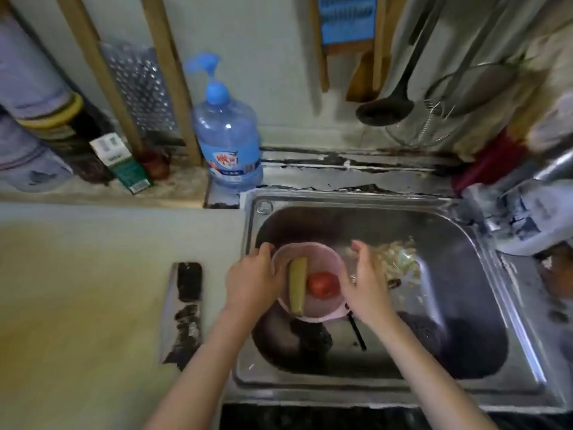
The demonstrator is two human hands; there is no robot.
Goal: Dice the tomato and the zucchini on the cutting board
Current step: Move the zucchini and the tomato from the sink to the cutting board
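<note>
Both forearms reach in from the near edge, over the sink point(341, 198). Left hand point(251, 280) grips the left rim of a pink bowl point(310, 252), fingers point(266, 248) curled over the edge. Right hand point(364, 279) lies against the right rim, fingers point(361, 249) only lightly bent. It hides the rim, so can't tell if it grips or just steadies. Bowl is inside the sink by its left wall; resting or held up, can't tell. Prob there so the veg can be rinsed/drained before cutting, w/ two hands keeping it level. Inside, the zucchini point(297, 285) is short, pale yellow-green, and lies lengthwise on the left. It touches or sits just beside the tomato point(322, 283), which is round, red, whole. Neither is cut, so dicing not yet started. Pale scraps point(400, 259) litter the sink floor beyond the right hand. Left of the sink, the counter point(124, 218) carries a yellowish slab, prob the board point(62, 305). At the counter's back edge stands a blue bottle point(228, 141), w/ a grater point(139, 91) against the wall.
</note>
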